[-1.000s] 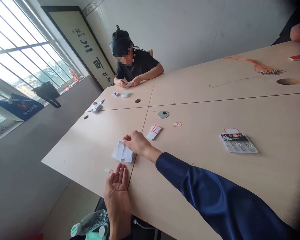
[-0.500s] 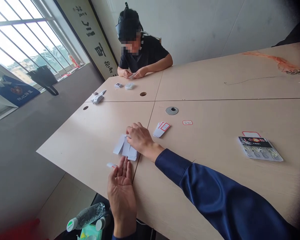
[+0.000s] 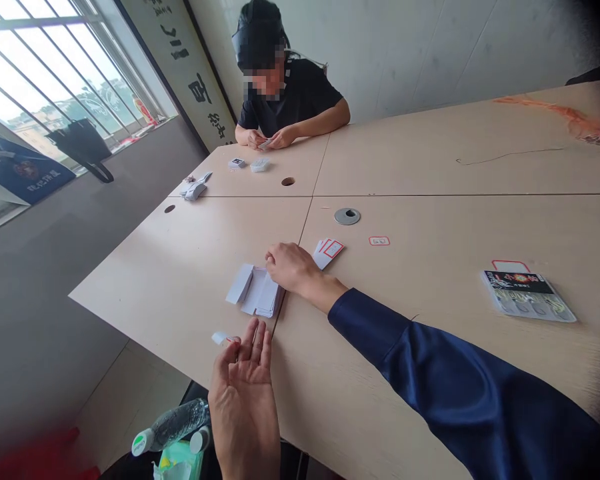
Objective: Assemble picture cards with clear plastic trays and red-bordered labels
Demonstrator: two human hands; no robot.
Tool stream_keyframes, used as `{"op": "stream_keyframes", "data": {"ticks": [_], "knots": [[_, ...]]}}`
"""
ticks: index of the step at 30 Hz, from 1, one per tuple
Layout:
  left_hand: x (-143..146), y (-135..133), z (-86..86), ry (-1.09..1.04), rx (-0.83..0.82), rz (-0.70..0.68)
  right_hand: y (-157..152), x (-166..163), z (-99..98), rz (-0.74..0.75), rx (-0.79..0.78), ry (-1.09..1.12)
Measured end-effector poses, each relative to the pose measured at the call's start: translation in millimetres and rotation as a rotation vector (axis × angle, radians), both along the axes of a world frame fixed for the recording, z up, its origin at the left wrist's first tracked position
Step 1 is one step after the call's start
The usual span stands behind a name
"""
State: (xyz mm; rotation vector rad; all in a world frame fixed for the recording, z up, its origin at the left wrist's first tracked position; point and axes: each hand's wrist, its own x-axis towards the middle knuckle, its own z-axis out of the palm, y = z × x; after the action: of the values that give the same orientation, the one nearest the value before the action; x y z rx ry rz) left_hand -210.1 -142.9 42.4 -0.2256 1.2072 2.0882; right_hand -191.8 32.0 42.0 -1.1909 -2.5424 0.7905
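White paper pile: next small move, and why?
I'd probably turn the left hand over to square the white paper pile: its leftmost piece juts out askew, and that hand is open, palm up, just below in view.

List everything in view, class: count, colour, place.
Window: one, white, left
Bags: two, blue and black, windowsill
Sign: one, beige, back left
Person: one, black top, far side
Table: one, pale, centre
Papers: several, white, centre
Red-edged cards: several, white, centre
Label: one, white, centre
Case: one, clear, right
Strands: one bundle, orange, far right
Bottle: one, clear, lower left
Scrap: one, whitish, beside left thumb
Left hand: one, bare, lower centre
Right hand: one, blue sleeve, centre
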Motion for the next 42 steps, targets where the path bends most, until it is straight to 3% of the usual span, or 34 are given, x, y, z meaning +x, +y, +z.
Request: {"op": "stream_keyframes", "data": {"ticks": [18, 31, 36, 42], "knots": [[-1.5, 11.9, -2.6, 0.073, 0.007, 0.030, -7.8, 12.2, -7.7, 0.036, -0.035, 0.019], [-2.5, 3.5, -7.0, 0.104, -0.010, 0.040, -6.1, 26.2, -8.0, -0.007, -0.032, 0.148], [14.7, -0.5, -1.6, 0.182, -0.025, 0.074, -4.0, 66.2, -8.8, -0.039, 0.010, 0.379], [48.5, 12.1, -5.1, 0.255, 0.015, -0.142, -38.4, 173.5, -10.7, -0.147, 0.319, 0.328]]}}
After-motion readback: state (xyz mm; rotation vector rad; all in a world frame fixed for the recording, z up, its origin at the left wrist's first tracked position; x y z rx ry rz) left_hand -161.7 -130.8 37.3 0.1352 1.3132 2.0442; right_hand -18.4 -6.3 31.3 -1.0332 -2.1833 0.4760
